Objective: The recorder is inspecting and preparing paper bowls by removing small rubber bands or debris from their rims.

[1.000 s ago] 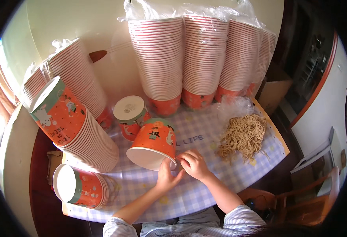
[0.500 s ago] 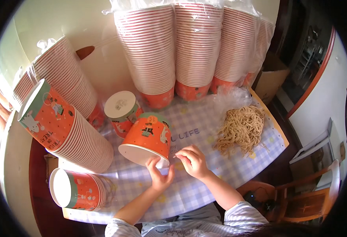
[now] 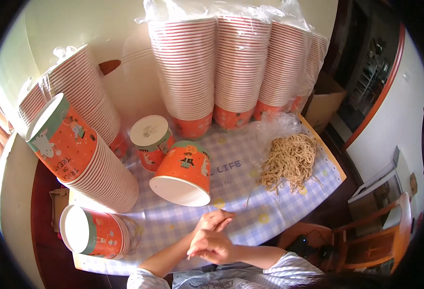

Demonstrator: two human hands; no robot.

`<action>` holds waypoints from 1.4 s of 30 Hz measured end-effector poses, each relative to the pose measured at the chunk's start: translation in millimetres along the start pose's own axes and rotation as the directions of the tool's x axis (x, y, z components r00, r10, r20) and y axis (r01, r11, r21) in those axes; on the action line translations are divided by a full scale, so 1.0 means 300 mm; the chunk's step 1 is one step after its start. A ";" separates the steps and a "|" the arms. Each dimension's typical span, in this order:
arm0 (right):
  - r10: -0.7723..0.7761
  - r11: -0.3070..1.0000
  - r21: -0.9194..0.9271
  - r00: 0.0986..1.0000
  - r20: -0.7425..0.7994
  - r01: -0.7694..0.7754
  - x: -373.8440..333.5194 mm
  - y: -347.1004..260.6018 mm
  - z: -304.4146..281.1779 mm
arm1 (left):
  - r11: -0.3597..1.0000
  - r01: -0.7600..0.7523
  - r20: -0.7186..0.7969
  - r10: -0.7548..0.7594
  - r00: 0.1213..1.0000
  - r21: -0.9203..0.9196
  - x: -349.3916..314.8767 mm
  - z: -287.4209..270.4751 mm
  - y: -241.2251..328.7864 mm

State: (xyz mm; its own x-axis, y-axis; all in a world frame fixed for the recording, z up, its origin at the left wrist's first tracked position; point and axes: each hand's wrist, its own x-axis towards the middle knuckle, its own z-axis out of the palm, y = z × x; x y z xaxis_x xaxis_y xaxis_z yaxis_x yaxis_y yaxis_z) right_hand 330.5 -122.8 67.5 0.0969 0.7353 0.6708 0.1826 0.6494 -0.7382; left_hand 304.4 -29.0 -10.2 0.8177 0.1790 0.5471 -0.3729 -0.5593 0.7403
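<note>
We are no longer touching the round orange, white-lined paper bucket [image 3: 183, 166], which is lying sideways, unsupported, on the blue-checked cloth [image 3: 257, 238]; our curled right hand [image 3: 213, 246] is crossing our left hand [image 3: 213, 221], and we cannot tell whether either is grasping anything.

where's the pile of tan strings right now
In the head view, the pile of tan strings lies on the right side of the checked tablecloth, just nearer the person than the crumpled clear plastic.
</note>
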 end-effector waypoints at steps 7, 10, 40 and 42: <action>0.081 0.828 -0.549 0.993 -0.086 -0.115 0.183 -0.066 -0.276 | 0.960 -0.265 -0.399 0.279 0.874 0.091 0.004 -0.058 -0.022; 0.084 0.707 -0.705 0.996 0.003 -0.057 0.263 -0.117 -0.346 | 0.981 0.119 -0.591 -0.007 0.806 0.151 0.004 -0.083 -0.032; 0.039 0.611 -0.792 0.998 0.047 0.014 0.296 -0.022 -0.327 | 0.904 0.287 -0.334 -0.177 0.926 0.317 0.160 -0.301 0.219; 0.042 0.619 -0.785 0.998 0.049 0.012 0.293 -0.015 -0.322 | 0.892 0.326 -0.315 -0.226 0.922 0.313 0.163 -0.302 0.224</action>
State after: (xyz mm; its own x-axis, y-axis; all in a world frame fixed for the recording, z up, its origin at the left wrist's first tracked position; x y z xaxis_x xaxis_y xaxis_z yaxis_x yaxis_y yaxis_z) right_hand 432.8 -79.9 136.8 0.0567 0.7702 0.6352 0.8826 0.2588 -0.3926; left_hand 279.6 15.5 101.6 0.7001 0.5463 0.4599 0.0708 -0.6939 0.7166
